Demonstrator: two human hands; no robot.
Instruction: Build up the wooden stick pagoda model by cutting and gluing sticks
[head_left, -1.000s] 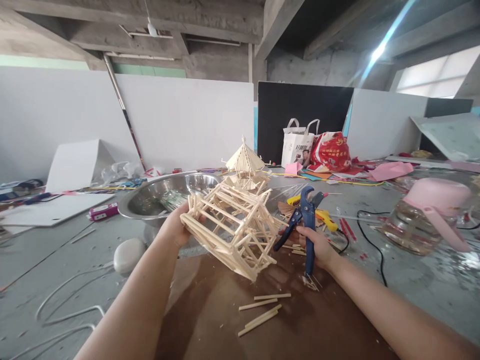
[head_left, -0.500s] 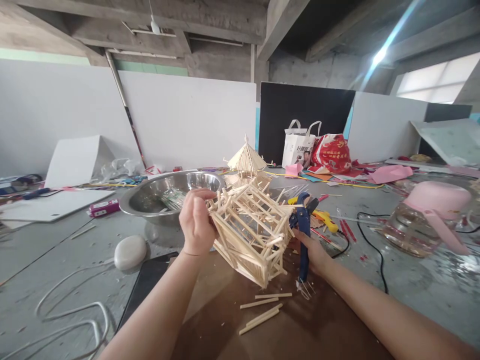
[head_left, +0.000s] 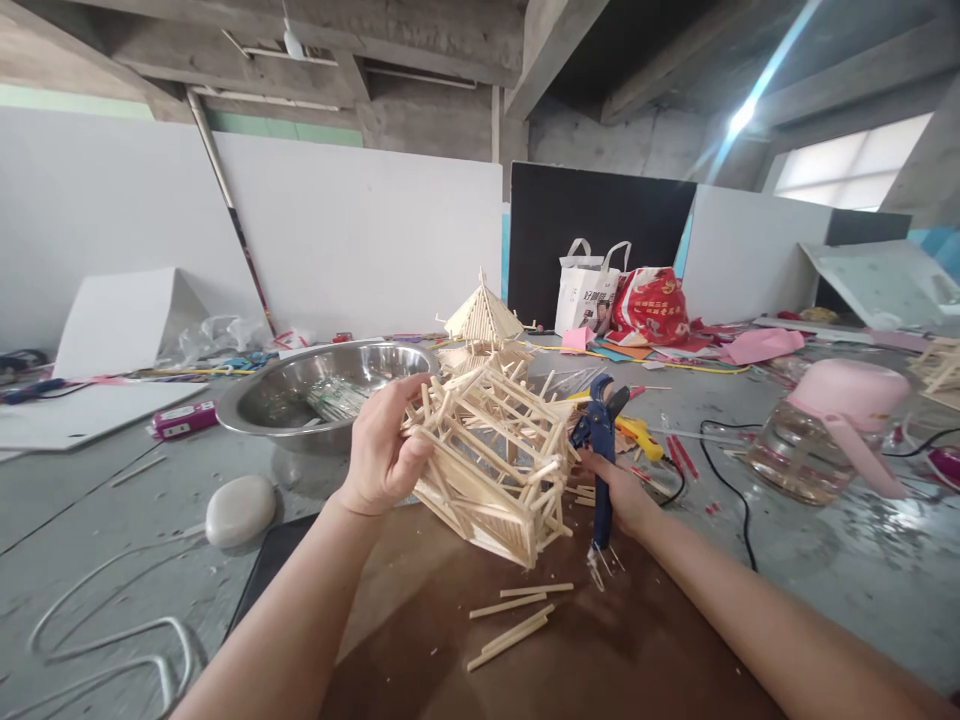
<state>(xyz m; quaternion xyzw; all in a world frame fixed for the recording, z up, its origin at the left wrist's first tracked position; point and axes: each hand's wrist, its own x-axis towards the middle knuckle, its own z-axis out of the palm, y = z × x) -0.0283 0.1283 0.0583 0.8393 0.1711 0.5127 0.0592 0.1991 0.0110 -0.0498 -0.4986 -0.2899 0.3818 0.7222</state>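
Nearest, four loose sticks (head_left: 508, 606) are lying on the brown board (head_left: 420, 650), keeping the places they were already occupying. Just beyond them, the stick frame (head_left: 472, 495) is tilting above the board, and it is now sitting turned, its slatted side facing nearer the person. The left hand (head_left: 386, 445) is gripping the frame's upper left end; a moment ago it was supporting that end from lower down, so the hold is now coming from above, with the thumb showing on the near side.

On the right, the right hand (head_left: 619, 492) is grasping the blue-handled cutter (head_left: 602, 510). The cutter's head was standing open and clear of the frame; now it is sitting close by the frame's right end, partly hidden, and whether it is touching a stick is impossible to tell.

Farther off, the metal basin (head_left: 255, 422) is standing left, the yellow glue gun (head_left: 641, 438) is lying right, and the pointed-roof stick model (head_left: 482, 312) is rising behind the frame.
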